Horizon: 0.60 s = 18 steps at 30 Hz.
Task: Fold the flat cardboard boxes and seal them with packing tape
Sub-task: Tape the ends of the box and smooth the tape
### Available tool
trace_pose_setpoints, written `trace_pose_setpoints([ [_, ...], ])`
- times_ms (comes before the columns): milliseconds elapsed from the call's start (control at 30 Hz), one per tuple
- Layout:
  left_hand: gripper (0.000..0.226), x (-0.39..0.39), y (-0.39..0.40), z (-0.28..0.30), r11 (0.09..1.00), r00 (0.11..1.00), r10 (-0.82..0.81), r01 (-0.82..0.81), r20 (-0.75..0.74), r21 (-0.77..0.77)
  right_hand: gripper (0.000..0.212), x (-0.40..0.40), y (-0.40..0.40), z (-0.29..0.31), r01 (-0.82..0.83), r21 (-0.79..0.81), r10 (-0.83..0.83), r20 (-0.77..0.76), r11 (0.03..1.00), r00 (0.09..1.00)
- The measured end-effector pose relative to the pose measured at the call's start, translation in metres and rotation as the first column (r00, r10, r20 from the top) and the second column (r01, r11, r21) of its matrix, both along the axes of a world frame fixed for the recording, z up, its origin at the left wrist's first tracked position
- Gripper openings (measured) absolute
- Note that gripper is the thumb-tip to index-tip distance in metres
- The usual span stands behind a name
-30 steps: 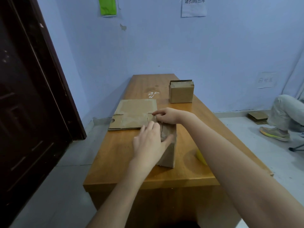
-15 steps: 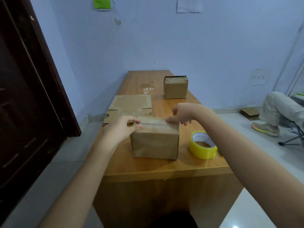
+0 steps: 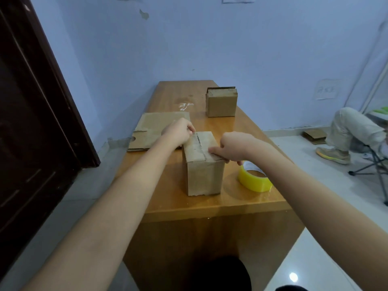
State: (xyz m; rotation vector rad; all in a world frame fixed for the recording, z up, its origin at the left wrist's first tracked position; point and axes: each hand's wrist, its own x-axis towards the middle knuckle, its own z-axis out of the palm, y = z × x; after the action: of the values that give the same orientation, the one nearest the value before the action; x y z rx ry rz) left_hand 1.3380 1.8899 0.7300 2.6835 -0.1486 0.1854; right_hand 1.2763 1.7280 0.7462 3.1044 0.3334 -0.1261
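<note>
Head view: both hands, left hand (image 3: 178,132) and right hand (image 3: 232,147), grip the folded box (image 3: 202,164); seam looks taped, flat cardboard (image 3: 155,129) beyond left hand awaits.

Wooden worktop (image 3: 178,95) extends beyond the hands to a blue wall (image 3: 210,43). Dark door (image 3: 31,122) stands left of the left hand. A seated person's leg (image 3: 348,127) and shoe (image 3: 332,155) lie well right of the right hand.

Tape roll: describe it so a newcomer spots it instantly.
On the wooden table, look at the near right corner, just right of the upright cardboard box that both hands touch. The tape roll lies flat there; it is the only yellow, ring-shaped thing among brown cardboard.
</note>
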Motion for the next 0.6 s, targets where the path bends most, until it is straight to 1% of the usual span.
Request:
trace_pose_setpoints([
  [100, 0.026, 0.008, -0.004, 0.0, 1.0, 1.0, -0.011, 0.011, 0.0, 0.017, 0.055, 0.0, 0.007, -0.006, -0.015, -0.016, 0.017, 0.099, 1.0, 0.995],
  [167, 0.028, 0.011, -0.004, -0.002, 1.0, 1.0, -0.019, 0.019, -0.011, 0.011, 0.054, 0.001, 0.008, -0.009, -0.021, -0.02, 0.023, 0.126, 1.0, 0.992],
  [233, 0.032, 0.012, -0.002, -0.002, 0.998, 0.997, -0.055, 0.053, -0.058, -0.022, 0.056, 0.002, 0.005, -0.01, -0.02, 0.035, 0.017, 0.094, 0.999, 0.995],
  [333, 0.041, 0.008, 0.002, 0.003, 0.989, 0.971, -0.142, 0.132, -0.193, -0.063, 0.062, 0.004, -0.001, -0.013, -0.016, 0.126, 0.01, 0.046, 0.992, 0.999],
  [400, 0.046, 0.004, 0.006, 0.007, 0.985, 0.958, -0.172, 0.159, -0.231, -0.074, 0.069, 0.003, -0.004, -0.016, 0.01, 0.218, -0.018, 0.037, 0.976, 0.999],
  [467, 0.047, -0.001, 0.01, 0.01, 0.978, 0.957, -0.192, 0.168, -0.216, -0.127, 0.075, 0.003, -0.013, -0.018, 0.045, 0.358, -0.076, 0.073, 0.933, 0.994],
  [500, 0.047, -0.003, 0.012, 0.012, 0.971, 0.959, -0.206, 0.176, -0.194, -0.162, 0.075, 0.003, -0.02, -0.019, 0.051, 0.388, -0.106, 0.121, 0.92, 0.987],
  [567, 0.046, -0.008, 0.017, 0.016, 0.958, 0.962, -0.232, 0.2, -0.147, -0.204, 0.067, 0.004, -0.04, -0.023, 0.057, 0.359, -0.138, 0.205, 0.932, 0.969],
  [600, 0.045, -0.011, 0.02, 0.018, 0.955, 0.961, -0.242, 0.211, -0.134, -0.209, 0.061, 0.005, -0.052, -0.026, 0.081, 0.325, -0.153, 0.202, 0.942, 0.967],
])
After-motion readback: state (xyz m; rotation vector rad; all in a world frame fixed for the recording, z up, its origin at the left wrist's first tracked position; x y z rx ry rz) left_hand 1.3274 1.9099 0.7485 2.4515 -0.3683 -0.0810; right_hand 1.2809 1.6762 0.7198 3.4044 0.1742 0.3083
